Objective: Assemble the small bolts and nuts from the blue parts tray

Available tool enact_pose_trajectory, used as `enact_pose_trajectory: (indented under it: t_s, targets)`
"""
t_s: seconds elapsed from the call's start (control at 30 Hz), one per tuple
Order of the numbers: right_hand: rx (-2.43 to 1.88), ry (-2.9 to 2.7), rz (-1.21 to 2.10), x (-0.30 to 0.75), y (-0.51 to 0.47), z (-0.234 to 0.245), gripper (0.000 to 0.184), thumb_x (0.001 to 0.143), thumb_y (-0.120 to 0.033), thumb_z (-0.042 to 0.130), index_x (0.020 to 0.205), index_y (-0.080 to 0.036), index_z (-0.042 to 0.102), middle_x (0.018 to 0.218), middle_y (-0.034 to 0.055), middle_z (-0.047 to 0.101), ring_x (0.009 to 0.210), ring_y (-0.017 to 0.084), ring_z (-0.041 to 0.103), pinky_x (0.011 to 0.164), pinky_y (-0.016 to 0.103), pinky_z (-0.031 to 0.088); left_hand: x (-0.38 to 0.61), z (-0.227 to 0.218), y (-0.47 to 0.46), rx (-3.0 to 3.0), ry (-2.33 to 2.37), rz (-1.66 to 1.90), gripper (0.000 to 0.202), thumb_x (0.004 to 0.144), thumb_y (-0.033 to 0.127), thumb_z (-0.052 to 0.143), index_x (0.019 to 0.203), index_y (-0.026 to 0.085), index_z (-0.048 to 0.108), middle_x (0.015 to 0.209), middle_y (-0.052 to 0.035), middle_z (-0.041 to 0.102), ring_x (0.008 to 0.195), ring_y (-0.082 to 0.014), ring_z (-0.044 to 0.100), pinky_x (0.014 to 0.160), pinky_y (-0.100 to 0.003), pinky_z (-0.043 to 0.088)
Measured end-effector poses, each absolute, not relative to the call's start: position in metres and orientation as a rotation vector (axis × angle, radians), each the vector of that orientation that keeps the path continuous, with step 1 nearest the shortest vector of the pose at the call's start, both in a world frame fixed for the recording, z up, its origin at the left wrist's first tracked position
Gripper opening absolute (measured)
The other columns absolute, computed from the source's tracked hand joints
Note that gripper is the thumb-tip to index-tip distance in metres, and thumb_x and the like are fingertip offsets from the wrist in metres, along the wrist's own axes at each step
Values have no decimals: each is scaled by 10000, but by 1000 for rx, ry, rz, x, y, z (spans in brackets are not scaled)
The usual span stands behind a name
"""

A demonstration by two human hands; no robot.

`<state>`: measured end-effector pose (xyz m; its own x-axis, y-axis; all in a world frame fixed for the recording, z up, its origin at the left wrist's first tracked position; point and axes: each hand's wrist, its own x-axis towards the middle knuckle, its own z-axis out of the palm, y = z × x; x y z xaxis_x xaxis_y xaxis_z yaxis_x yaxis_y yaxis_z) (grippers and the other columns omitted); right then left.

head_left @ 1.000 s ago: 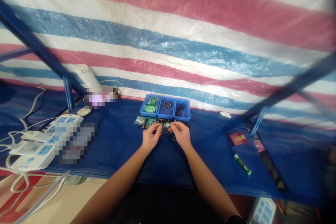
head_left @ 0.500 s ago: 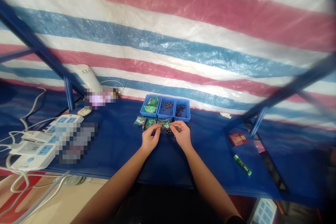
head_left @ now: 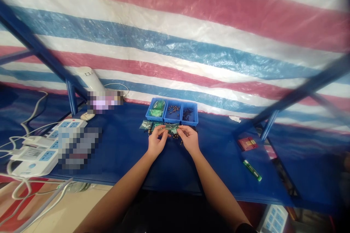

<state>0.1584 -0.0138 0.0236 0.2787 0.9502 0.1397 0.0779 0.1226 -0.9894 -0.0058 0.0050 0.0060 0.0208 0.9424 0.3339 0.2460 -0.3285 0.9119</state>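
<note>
A small clear plastic bag (head_left: 171,127) with a greenish tint is stretched between my two hands. My left hand (head_left: 158,141) pinches its left edge between thumb and fingers. On the other edge, my right hand (head_left: 188,139) has a similar pinch. What the bag holds is too small to make out. Just beyond stand three joined blue bins: the left bin (head_left: 148,113) contains green-tinted bags, the middle bin (head_left: 172,120) brass-coloured screws, the right bin (head_left: 194,118) dark screws. Another small bag (head_left: 146,125) lies left of my hands, and loose screws (head_left: 175,136) lie partly hidden behind them.
White power strips (head_left: 51,149) with plugs and cables cover the table's left side, beside a blurred-out object. A red box (head_left: 248,143) and a green tube (head_left: 252,170) lie at right. Blue metal posts (head_left: 71,96) frame the table (head_left: 218,160); striped sheeting (head_left: 175,40) hangs behind.
My left hand's fingers have shifted slightly on the bag's left edge, and more of the bag shows between my hands. The bins and other objects stay in place.
</note>
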Motion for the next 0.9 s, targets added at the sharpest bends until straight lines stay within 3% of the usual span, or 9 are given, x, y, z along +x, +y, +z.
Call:
enact_pose_trajectory:
  t_s: [0.47, 0.6, 0.73, 0.9]
  targets:
    - [-1288, -1133, 847, 158, -15, 25, 231, 810, -379, 639, 912, -192, 727, 879, 58, 727, 761, 198, 663, 723, 325, 541, -6, 5, 8, 1711, 1239, 1283, 306, 886, 353, 566, 1144, 191, 562, 824, -41, 728, 697, -169, 714, 660, -266, 571]
    - [-1315, -1131, 740, 162, -15, 28, 205, 787, -383, 664, 864, -207, 735, 886, 60, 704, 743, 190, 641, 682, 312, 530, -8, 8, 8, 1862, 1235, 1393, 221, 886, 342, 563, 1018, 197, 665, 949, -74, 696, 746, -156, 681, 702, -282, 563]
    - [-1258, -1041, 905, 164, -13, 29, 228, 780, -392, 670, 888, -198, 725, 782, 46, 712, 701, 194, 659, 685, 325, 541, -9, 10, 9, 1944, 1262, 1428, 198, 884, 314, 569, 988, 213, 703, 949, -72, 679, 742, -149, 659, 693, -282, 551]
    - [-1240, -1003, 981, 164, -14, 30, 280, 805, -427, 632, 911, -186, 728, 852, 68, 740, 754, 212, 685, 704, 332, 551, -11, 8, 6, 1879, 1251, 1355, 243, 914, 303, 504, 1054, 204, 676, 913, -63, 723, 739, -161, 686, 750, -304, 569]
